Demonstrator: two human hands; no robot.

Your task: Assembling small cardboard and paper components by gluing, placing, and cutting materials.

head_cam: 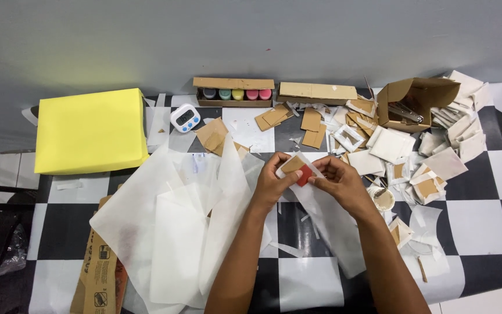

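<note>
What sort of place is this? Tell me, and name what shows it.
Probably a small craft or packing bench: a checkered table strewn with white paper sheets, card pieces and a box of paint pots. Both hands hold a small card.

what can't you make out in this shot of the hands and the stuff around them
Head view, the only one:
- The small framed piece with a red patch: both hands' fingers cover its edges, so its full shape is hidden.
- Left hand and right hand: each grip is on the piece, but the fingertips beneath are out of sight.
- Open cardboard box: metal items inside sit in shadow.
- Timer: display too small.
- Printed cardboard: cut by the bottom edge, under white sheets.
</note>
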